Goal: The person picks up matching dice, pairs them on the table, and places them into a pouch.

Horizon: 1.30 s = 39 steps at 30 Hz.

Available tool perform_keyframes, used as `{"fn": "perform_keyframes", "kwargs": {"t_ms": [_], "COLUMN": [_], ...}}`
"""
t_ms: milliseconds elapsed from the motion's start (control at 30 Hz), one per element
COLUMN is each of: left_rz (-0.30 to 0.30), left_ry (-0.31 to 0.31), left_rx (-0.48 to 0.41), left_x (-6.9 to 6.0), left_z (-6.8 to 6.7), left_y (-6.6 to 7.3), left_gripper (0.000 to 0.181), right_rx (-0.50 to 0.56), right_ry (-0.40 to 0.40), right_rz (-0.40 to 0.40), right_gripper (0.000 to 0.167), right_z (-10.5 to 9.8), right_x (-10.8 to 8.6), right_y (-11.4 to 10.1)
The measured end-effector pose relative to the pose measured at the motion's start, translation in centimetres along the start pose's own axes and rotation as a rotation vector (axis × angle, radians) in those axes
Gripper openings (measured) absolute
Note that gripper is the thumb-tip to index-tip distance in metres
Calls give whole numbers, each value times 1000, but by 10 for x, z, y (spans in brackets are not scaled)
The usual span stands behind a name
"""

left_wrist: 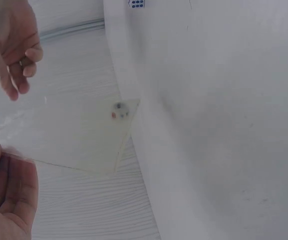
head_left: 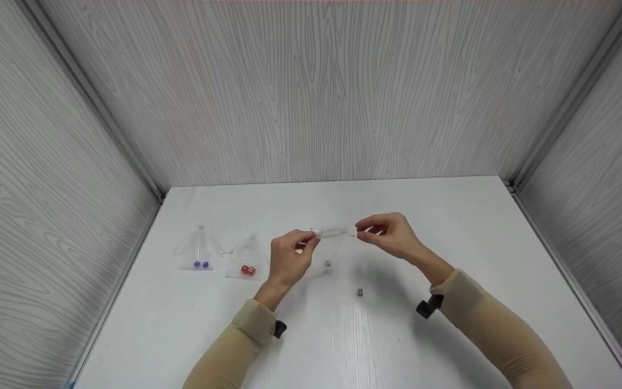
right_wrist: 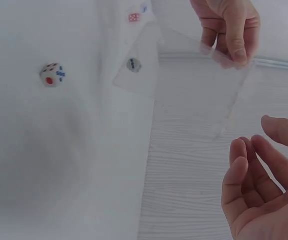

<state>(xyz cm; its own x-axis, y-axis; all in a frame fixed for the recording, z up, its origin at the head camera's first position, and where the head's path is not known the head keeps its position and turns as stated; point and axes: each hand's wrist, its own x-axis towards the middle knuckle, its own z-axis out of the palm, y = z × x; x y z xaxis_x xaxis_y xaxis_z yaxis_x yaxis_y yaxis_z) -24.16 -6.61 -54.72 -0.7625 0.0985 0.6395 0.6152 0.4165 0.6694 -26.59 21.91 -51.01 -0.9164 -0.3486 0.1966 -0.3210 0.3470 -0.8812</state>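
Between thumb and fingers my left hand (head_left: 291, 258) pinches the top edge of a clear plastic bag (left_wrist: 74, 135), which hangs over the table. Inside the bag's lower corner sits a white die (right_wrist: 133, 64). Just right of the bag's mouth is my right hand (head_left: 392, 235); in the right wrist view its fingers are loosely bent, the thumb stands apart, and nothing is held. A loose white die (right_wrist: 52, 75) with red and blue pips lies on the table below and between the hands.
Left of the hands, two clear bags lie on the white table (head_left: 478, 243): one bag (head_left: 197, 249) with blue dice (head_left: 201, 265), another bag (head_left: 245, 251) with red dice (head_left: 248, 270). Grey wood-grain panels (head_left: 311, 92) enclose the back and sides.
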Motion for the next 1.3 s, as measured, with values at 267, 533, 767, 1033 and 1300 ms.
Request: {"fn": "perform_keyframes", "kwargs": {"t_ms": [267, 533, 767, 1033, 1300], "left_rz": [-29, -4, -6, -4, -11], "left_ry": [0, 27, 27, 31, 19], "left_rx": [0, -18, -24, -22, -30], "left_x": [-1, -2, -1, -1, -2], "left_z": [-1, 2, 2, 3, 4], "left_y": [-1, -2, -2, -3, -2], "left_gripper": [7, 4, 4, 4, 4], "right_rx": [-20, -63, -163, -225, -248], "right_ry": [-98, -221, -265, -247, -229], "right_rz": [63, 102, 102, 97, 83], "right_gripper": [41, 59, 55, 24, 13], "right_z": [8, 28, 42, 50, 47], "right_x": [-29, -50, -59, -60, -59], "right_y": [38, 58, 62, 64, 62]}}
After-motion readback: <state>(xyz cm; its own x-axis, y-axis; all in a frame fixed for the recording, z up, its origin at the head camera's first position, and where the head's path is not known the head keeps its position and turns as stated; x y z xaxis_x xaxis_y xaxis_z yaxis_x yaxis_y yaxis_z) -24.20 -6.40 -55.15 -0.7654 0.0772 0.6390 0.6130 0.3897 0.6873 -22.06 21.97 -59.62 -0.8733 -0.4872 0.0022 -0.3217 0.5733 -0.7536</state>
